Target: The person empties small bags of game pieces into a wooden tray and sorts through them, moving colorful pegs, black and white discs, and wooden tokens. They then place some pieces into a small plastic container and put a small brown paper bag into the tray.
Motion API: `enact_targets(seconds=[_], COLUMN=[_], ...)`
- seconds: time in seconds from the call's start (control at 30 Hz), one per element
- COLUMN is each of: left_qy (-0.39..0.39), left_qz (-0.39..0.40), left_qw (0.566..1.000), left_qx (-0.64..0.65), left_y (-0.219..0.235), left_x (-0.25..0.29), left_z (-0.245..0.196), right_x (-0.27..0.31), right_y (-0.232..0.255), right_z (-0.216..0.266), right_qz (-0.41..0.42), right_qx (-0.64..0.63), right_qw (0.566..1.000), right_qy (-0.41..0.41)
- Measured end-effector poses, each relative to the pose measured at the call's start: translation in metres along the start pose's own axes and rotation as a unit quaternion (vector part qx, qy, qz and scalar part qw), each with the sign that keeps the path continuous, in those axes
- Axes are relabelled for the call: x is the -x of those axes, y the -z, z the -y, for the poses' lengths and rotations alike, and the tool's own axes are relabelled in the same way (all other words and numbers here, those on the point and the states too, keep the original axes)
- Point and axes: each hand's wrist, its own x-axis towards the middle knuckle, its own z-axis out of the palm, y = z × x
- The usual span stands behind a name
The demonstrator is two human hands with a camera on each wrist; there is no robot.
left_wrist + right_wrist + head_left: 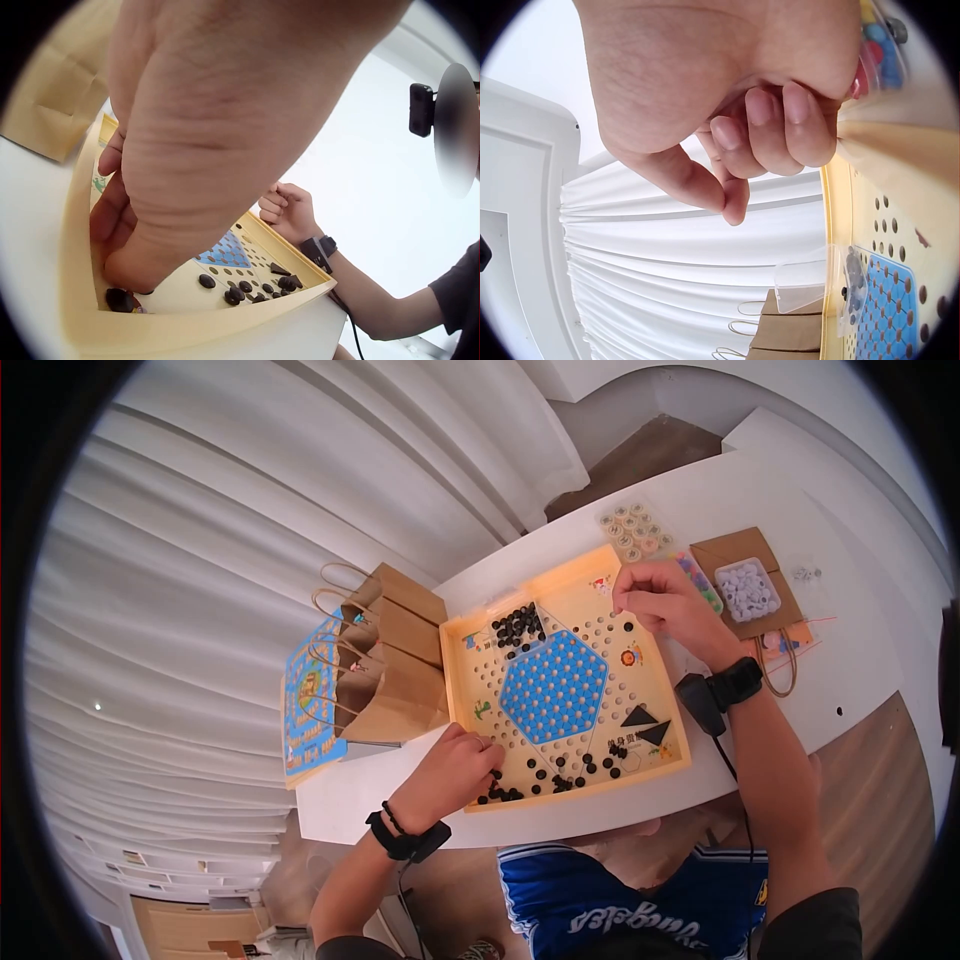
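Observation:
A shallow wooden game tray (562,802) with a blue hexagonal grid of holes (553,685) lies on the table. My left hand (448,768) reaches over its near left corner, fingers loosely bent inside the wall, close to a cluster of black playing pieces (507,794). In the left wrist view a black piece (120,300) lies just below the thumb. My right hand (668,605) is raised over the far right side of the tray. Its fingers curl in, and thumb and index fingertips meet in the right wrist view, nothing visible between them.
Brown paper bags (395,695) stand left of the tray, beside a blue patterned board (312,695). A compartment of black pieces (518,624) sits at the tray's far left. Beyond my right hand are a box of white pieces (747,591) and round wooden discs (632,530).

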Motion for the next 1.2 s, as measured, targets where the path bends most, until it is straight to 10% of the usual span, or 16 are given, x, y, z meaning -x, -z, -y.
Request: enact_targets(seconds=[0.13,0.53,1.2], left_qy=[0.012,0.035,0.021], left_qz=[0.005,-0.308,0.033], left_qw=[1.000,0.950,0.992], left_qx=[0.017,0.024,0.123], left_y=[0.004,0.038,0.002], left_x=[-0.005,-0.093,-0.004], left_z=[0.003,0.032,-0.001], right_x=[0.001,0.000,-0.002], right_y=[-0.001,0.002,0.002], right_z=[0.002,-0.001,-0.005], right_qz=[0.006,0.013,0.005], right_qx=[0.004,0.030,0.028], right_qw=[1.000,0.999,1.000], right_qy=[0.004,0.017,0.011])
